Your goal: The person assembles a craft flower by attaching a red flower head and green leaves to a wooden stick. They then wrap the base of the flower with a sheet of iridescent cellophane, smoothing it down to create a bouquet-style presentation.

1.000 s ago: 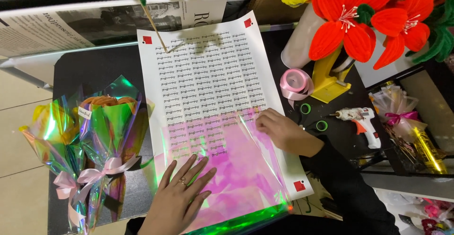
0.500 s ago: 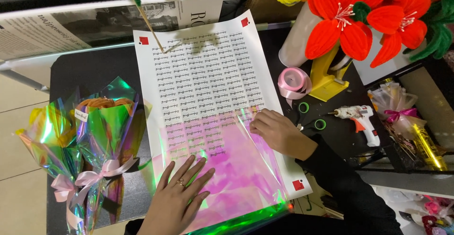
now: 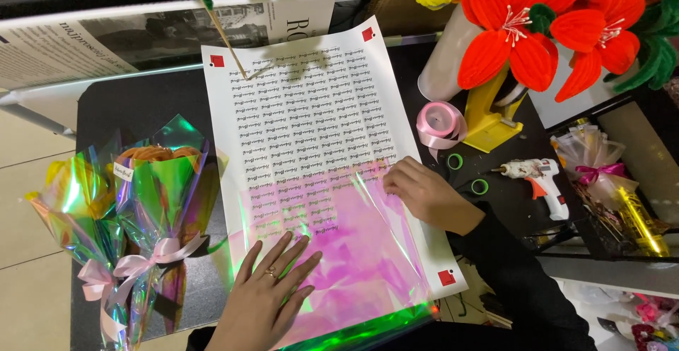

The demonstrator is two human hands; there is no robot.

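Note:
A white printed paper sheet [image 3: 311, 103] with red corner squares lies on the black table [image 3: 134, 103]. An iridescent pink-green cellophane sheet [image 3: 361, 252] covers its near half. My left hand [image 3: 272, 291], wearing a ring, rests flat with fingers spread on the cellophane's near left part. My right hand [image 3: 424, 192] presses on the cellophane's upper right edge, fingers curled down on the film. A thin wooden stick [image 3: 226, 40] with a green tip lies across the paper's far left corner.
Two small bouquets [image 3: 141, 202] wrapped in iridescent film with pink bows lie at the left. A pink ribbon roll [image 3: 438, 123], a yellow holder [image 3: 495, 110], a white glue gun [image 3: 541, 181], green-handled scissors [image 3: 470, 174] and red fuzzy flowers [image 3: 544, 26] stand right. Newspaper [image 3: 106, 40] lies behind.
My right hand slid slightly left and away along the cellophane's top edge. My left hand has hardly moved. The view shifted a little.

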